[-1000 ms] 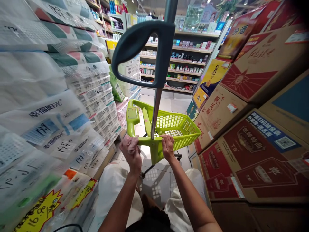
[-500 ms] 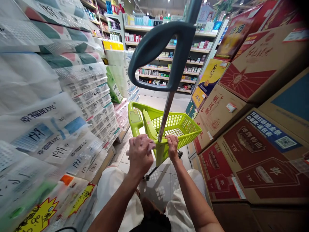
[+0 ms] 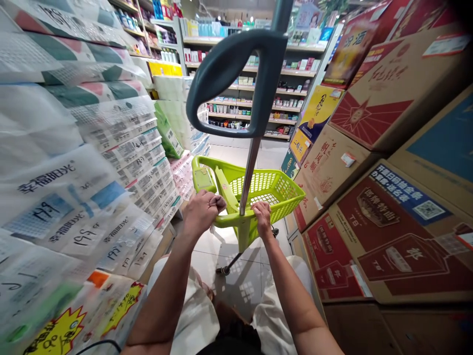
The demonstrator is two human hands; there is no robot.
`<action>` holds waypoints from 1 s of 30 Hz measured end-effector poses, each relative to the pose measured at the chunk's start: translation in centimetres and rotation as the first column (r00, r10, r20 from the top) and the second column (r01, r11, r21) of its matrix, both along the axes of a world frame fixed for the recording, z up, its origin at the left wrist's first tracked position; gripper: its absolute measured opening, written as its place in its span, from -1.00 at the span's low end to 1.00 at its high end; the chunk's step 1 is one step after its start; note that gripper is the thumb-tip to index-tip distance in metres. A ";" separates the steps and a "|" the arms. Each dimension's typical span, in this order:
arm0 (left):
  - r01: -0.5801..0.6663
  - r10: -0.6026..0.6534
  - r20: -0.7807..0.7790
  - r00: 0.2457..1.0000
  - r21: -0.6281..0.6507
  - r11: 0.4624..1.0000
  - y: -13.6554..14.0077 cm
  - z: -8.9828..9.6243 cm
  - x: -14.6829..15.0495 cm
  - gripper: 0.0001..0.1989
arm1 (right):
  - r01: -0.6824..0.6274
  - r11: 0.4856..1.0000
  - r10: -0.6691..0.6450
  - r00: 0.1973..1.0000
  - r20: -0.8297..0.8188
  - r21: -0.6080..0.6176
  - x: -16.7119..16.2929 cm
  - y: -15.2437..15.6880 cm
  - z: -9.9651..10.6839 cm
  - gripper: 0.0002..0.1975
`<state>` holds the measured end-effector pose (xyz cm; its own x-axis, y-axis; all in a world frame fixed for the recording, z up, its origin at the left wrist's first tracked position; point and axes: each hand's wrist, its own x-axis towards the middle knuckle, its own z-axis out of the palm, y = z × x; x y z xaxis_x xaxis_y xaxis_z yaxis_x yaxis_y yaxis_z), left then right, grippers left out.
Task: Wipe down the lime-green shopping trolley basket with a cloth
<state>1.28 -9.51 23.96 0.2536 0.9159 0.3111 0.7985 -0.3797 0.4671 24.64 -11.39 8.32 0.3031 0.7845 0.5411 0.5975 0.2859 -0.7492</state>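
Fingers of the right hand (image 3: 263, 219) clamp the lime-green, lattice-sided cart (image 3: 243, 237) between packs (image 3: 144, 162) and boxes (image 3: 328, 170), while I see the left hand (image 3: 199, 212) bunched round pinkish cloth (image 3: 220, 203) on its frame (image 3: 229, 221).

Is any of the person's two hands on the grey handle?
No, the left hand and the right hand are both at the green basket, below the grey handle.

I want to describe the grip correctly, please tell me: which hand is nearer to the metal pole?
The right hand, curled over the basket rim just beside the pole; the left hand is farther off, on the pole's other side.
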 end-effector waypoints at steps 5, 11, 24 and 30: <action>-0.115 0.013 0.261 0.965 0.378 0.919 -3.6 -4.8 1.5 -0.69 | 0.025 0.998 -0.023 0.999 -0.046 0.056 0.2 0.2 -0.5 -0.69; 0.034 -0.168 0.196 0.966 0.549 0.835 -6.8 -7.3 3.1 -0.64 | 0.042 0.996 -0.037 0.997 -0.071 0.075 1.6 0.0 -0.5 -0.69; -0.281 -0.026 0.635 0.772 0.378 0.882 -7.4 -12.6 6.4 -0.73 | 0.312 0.907 -0.264 0.945 -0.195 0.283 -2.0 -5.3 -0.3 -0.63; -0.274 0.049 0.671 0.740 0.233 0.933 -4.4 -12.3 7.4 -0.75 | 0.086 0.923 -0.162 0.971 0.176 0.375 -6.0 -8.0 2.0 -0.64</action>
